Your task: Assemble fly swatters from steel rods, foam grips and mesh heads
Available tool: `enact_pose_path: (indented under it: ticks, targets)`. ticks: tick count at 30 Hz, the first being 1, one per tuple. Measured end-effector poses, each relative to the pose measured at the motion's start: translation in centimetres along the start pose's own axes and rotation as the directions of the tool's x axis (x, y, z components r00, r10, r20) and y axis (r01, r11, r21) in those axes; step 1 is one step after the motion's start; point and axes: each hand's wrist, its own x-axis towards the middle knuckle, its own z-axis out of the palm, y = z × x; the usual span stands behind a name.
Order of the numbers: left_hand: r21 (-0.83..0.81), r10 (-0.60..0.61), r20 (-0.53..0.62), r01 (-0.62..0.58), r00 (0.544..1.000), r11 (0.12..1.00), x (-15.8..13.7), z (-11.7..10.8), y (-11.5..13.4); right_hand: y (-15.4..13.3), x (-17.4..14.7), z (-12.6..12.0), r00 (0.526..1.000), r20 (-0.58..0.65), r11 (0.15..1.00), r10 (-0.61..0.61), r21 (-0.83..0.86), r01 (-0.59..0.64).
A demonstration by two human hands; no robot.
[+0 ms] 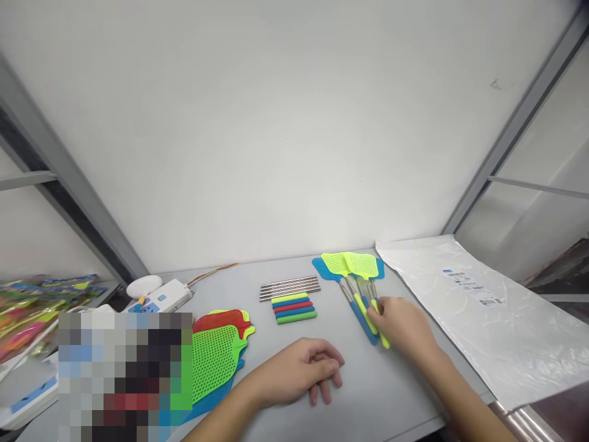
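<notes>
Several fly swatters with yellow and blue mesh heads and metal shafts lie at the back right of the grey table. My right hand has its thumb and fingers closed around the yellow handle of the rightmost one. My left hand hovers over the table's front middle, empty, with its fingers loosely curled and apart. Beyond it, coloured handle grips in yellow, blue, red and green lie in a row, just in front of several metal rods. Loose swatter heads, a green one on top, are piled to the left.
A white plastic mailer covers the table's right side. White power strips and a white oval object sit at the left, beside colourful packaged goods. A pixelated patch hides the lower left. A white wall rises behind.
</notes>
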Motion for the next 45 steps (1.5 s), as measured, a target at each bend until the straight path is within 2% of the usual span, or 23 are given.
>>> enact_pose_path:
  ticks: [13, 17, 20, 25, 29, 30, 31, 32, 36, 40, 45]
  targets:
    - [-0.027, -0.015, 0.014, 0.016, 1.000, 1.000, 0.0, -0.2, 0.1, 0.0, 2.8, 0.0, 1.000, 0.013, 1.000, -0.016, 0.000, 0.016]
    - [-0.026, -0.028, 0.005, 0.028, 1.000, 0.999, -0.1, -0.2, 0.4, 0.4, 3.0, -0.1, 1.000, 0.000, 0.994, 0.007, 0.107, -0.007]
    - [-0.029, -0.039, -0.001, 0.039, 0.999, 0.999, -0.2, -0.2, 0.6, 1.0, 3.0, -0.5, 1.000, 0.010, 0.963, 0.007, 0.270, -0.009]
    - [-0.032, -0.031, 0.011, 0.032, 0.999, 0.999, -0.1, -0.4, 0.4, 1.2, 2.3, -0.1, 0.996, 0.049, 0.806, -0.070, 0.591, 0.027]
    - [-0.038, -0.028, 0.020, 0.028, 0.999, 0.999, 0.0, -0.4, 0.1, 0.5, 1.7, 0.9, 0.998, 0.058, 0.545, -0.033, 0.838, -0.031]
    - [-0.036, -0.028, 0.018, 0.029, 0.999, 0.999, 0.0, -0.5, 0.1, 0.4, 1.6, 1.1, 0.998, 0.064, 0.510, -0.020, 0.859, -0.045]
    - [-0.036, -0.030, 0.016, 0.030, 0.999, 0.999, 0.0, -0.5, 0.1, 0.4, 1.6, 1.3, 0.998, 0.070, 0.511, -0.008, 0.858, -0.056]
    - [-0.038, -0.033, 0.016, 0.033, 0.999, 0.999, 0.0, -0.5, 0.1, 0.4, 1.7, 1.5, 0.997, 0.075, 0.548, -0.002, 0.834, -0.062]
    - [-0.054, -0.032, 0.020, 0.033, 0.999, 0.998, 0.0, -0.5, 0.2, 1.0, 2.1, 1.9, 0.997, 0.048, 0.724, 0.062, 0.685, -0.078]
    - [-0.066, -0.019, 0.022, 0.020, 1.000, 0.998, 0.1, -0.6, 0.0, 1.5, 2.3, 1.9, 0.995, -0.006, 0.883, 0.096, 0.461, -0.083]
    - [-0.082, -0.016, 0.022, 0.018, 1.000, 0.996, 0.2, -0.6, -0.2, 1.3, 2.4, 1.6, 0.998, 0.033, 0.958, 0.045, 0.283, -0.052]
